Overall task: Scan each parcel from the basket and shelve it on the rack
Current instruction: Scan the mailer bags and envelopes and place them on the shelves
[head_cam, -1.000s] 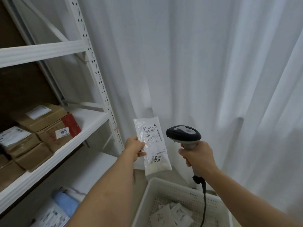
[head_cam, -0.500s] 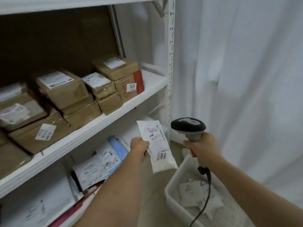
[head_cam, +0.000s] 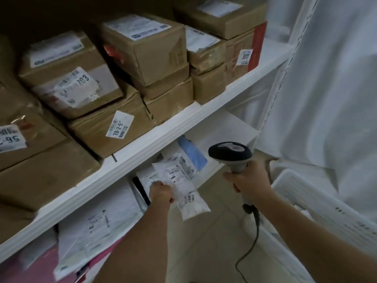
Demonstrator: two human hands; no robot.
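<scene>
Left hand (head_cam: 161, 194): fingers curled round the left edge of a small parcel (head_cam: 184, 190), gripping it. Right hand (head_cam: 247, 183): fingers wrapped round the grey handle of a barcode scanner (head_cam: 231, 156), held upright, dark rounded head on top, black cable (head_cam: 252, 242) trailing down from the grip.

Parcel: flat white plastic pouch, soft and slightly crinkled, oblong, tilted with its lower end toward the right. Printed label with a barcode on the upper face; lower down the number 2604 in black. It is held in the air just in front of the lower shelf opening, below the edge of the middle shelf (head_cam: 163, 131), left of the scanner and apart from it.

Rack: white painted metal, perforated upright (head_cam: 277, 94) at right. Middle shelf stacked with brown cardboard boxes (head_cam: 146, 50), taped, some dented, each with white labels; one reads 70-2-5, another 3011 beside a red side panel. Lower shelf holds soft white poly mailers (head_cam: 95, 227), a blue bag (head_cam: 192, 153), something pink at the lower left.

White plastic basket (head_cam: 293, 186) with a slotted wall at right, on a pale tiled floor (head_cam: 214, 242). White curtain (head_cam: 330, 78) hangs behind it.
</scene>
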